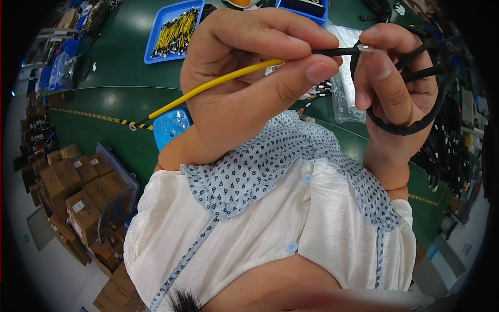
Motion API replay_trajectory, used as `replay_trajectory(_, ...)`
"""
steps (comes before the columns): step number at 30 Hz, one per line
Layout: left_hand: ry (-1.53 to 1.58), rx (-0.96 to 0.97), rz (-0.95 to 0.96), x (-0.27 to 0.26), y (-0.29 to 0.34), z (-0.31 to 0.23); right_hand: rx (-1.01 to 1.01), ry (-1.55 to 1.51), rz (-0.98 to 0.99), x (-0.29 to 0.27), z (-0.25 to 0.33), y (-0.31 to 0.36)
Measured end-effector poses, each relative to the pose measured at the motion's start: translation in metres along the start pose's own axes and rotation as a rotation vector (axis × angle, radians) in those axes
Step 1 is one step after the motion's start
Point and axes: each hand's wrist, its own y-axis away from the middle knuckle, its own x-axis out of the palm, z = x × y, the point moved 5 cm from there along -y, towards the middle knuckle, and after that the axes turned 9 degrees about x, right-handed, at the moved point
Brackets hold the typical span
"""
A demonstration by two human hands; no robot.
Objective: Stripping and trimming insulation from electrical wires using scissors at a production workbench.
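Note:
My left hand [218, 67] is closed, pinching a thin yellow cable [208, 87] between thumb and fingers. A black sleeve [335, 52] covers the cable's right end, and a small ring terminal [133, 128] hangs at its lower left end. Between the thumb and forefinger of my right hand [395, 83] is the silver metal tip [365, 48] at the end of the black sleeve. A thick black cable [410, 129] loops around my right hand and passes between its fingers. Where this black cable ends is hard to make out.
A blue tray [152, 39] holds many yellow cables [176, 34] on the green table. Clear plastic bags [347, 99] lie beyond my hands. A blue stool [172, 127] stands at the left, near stacked cardboard boxes [86, 182]. Bundled black cables [442, 148] hang at the right.

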Motion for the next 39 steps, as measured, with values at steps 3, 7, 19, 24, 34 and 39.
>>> replay_trajectory(3, -0.023, 0.005, 0.094, 0.008, -0.004, -0.005, 0.002, -0.034, 0.026, -0.002, -0.004, -0.003)
replay_trajectory(7, 0.019, 0.035, 0.416, 0.019, -0.011, 0.003, 0.007, -0.208, 0.305, -0.011, 0.002, -0.019)
replay_trajectory(19, -0.233, -0.428, -0.085, -0.007, -0.021, 0.012, 0.273, 0.227, -0.027, 0.001, -0.012, -0.017)
replay_trajectory(24, 0.034, -0.464, -0.068, -0.005, -0.01, 0.025, 0.176, 0.42, -0.243, -0.004, -0.009, -0.004)
replay_trajectory(34, 0.13, -0.569, -0.101, 0.005, -0.004, 0.028, 0.124, 0.491, -0.294, -0.016, -0.006, 0.002)
replay_trajectory(39, 0.107, -0.718, -0.16, 0.012, -0.007, 0.015, -0.059, 0.45, -0.23, -0.023, -0.004, 0.001)
